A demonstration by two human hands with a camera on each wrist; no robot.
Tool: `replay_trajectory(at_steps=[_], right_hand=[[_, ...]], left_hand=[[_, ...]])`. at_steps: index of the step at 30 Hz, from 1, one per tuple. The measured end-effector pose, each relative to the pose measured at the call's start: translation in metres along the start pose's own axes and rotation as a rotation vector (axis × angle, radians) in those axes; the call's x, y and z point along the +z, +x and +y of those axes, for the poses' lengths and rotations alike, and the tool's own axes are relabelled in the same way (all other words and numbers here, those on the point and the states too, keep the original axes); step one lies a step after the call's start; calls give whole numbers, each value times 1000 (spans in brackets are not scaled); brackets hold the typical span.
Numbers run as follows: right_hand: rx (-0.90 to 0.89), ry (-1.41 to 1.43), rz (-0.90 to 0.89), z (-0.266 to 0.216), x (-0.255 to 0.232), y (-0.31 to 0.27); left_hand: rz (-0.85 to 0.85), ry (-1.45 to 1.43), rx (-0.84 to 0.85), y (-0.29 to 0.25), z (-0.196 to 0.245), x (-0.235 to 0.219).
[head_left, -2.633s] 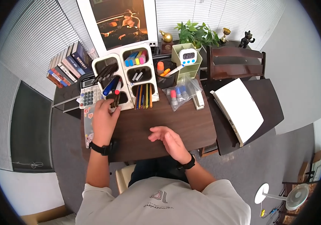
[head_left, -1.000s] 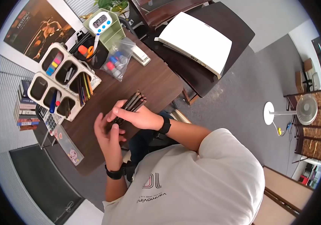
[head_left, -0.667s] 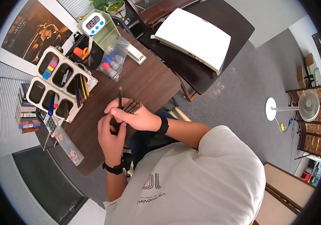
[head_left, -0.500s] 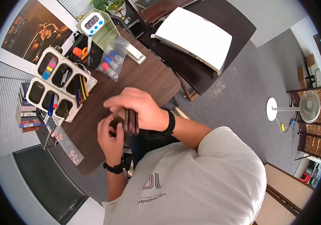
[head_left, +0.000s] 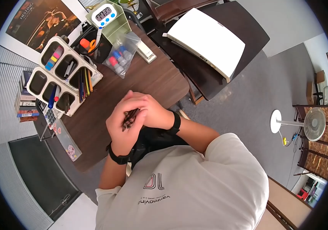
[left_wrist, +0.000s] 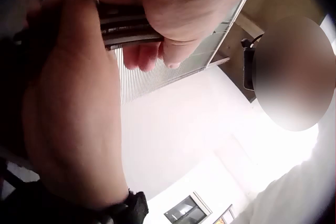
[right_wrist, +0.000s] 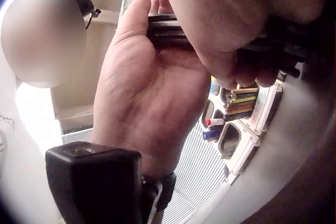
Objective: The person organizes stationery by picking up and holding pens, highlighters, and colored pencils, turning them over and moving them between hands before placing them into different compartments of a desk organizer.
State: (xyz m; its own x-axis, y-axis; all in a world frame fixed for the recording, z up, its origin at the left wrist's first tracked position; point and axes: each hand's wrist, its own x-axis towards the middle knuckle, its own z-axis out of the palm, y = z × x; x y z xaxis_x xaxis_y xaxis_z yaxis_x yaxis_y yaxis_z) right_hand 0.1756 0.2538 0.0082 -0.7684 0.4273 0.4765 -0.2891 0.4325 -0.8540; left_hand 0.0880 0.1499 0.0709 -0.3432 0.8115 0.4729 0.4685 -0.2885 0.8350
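Note:
Over the near edge of the table, both hands come together round a bundle of dark pencils [head_left: 128,120]. In the head view, the left hand [head_left: 118,122] curls about the bundle, and several pencil ends show in its opening. The right hand [head_left: 155,111] wraps over the same bundle from the other side, its fingers partly hidden by the left hand. In the right wrist view, the pencils [right_wrist: 168,32] lie across the left palm [right_wrist: 155,95], with the right fingers [right_wrist: 257,74] bent round their other end. Most of the pencils' length is hidden.
A white organizer [head_left: 73,111] at left bears markers, pens and coloured pencils. Behind it stand a black mesh cup [head_left: 103,53] and a timer [head_left: 105,15]. A bag of bottles [head_left: 121,57] and a stapler [head_left: 146,53] lie farther right.
The left hand has left the organizer, whose one compartment lost its dark pencils. Half a second ago the right hand held the bundle apart from the left; now both hands grip it.

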Motion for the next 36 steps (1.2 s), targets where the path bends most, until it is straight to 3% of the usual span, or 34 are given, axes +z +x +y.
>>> replay_trajectory(at_steps=[4, 6, 10, 13, 15, 16, 18, 22, 25, 27, 29, 31, 34, 36], right_hand=[[-74, 3, 59, 0, -3, -2], [-28, 16, 82, -4, -2, -1], [31, 97, 62, -6, -2, -2], [49, 268, 89, 0, 2, -4], [129, 262, 87, -2, -3, -5], [128, 260, 87, -1, -4, -6], [200, 179, 24, 2, -6, -7], [123, 78, -45, -4, -5, -3], [106, 50, -78, -4, -1, 2], [67, -80, -6, -11, 0, 3], [118, -107, -51, -14, -3, 3], [170, -138, -90, -15, -5, 2], [119, -43, -78, -17, -6, 1], [314, 310, -102, -23, -11, 2]], left_hand=[[31, -61, -36, -2, -4, 10], [48, -52, -216, -1, 4, 7], [44, -45, -213, 8, 6, 8], [20, -139, -62, 12, -4, 9], [-72, 198, 141, 20, 1, 4], [-71, 196, 143, 18, 0, 1], [-158, 321, 73, 8, -5, -5], [-109, 348, 47, -4, -11, -13], [-13, 122, -79, -10, -21, -19], [-1, -35, -281, -7, -17, -22], [-24, -23, -240, -3, -19, -27], [-117, -188, -376, 4, -14, -32], [-87, -224, -450, 10, -14, -35], [-40, -287, -448, 5, -14, -31]])
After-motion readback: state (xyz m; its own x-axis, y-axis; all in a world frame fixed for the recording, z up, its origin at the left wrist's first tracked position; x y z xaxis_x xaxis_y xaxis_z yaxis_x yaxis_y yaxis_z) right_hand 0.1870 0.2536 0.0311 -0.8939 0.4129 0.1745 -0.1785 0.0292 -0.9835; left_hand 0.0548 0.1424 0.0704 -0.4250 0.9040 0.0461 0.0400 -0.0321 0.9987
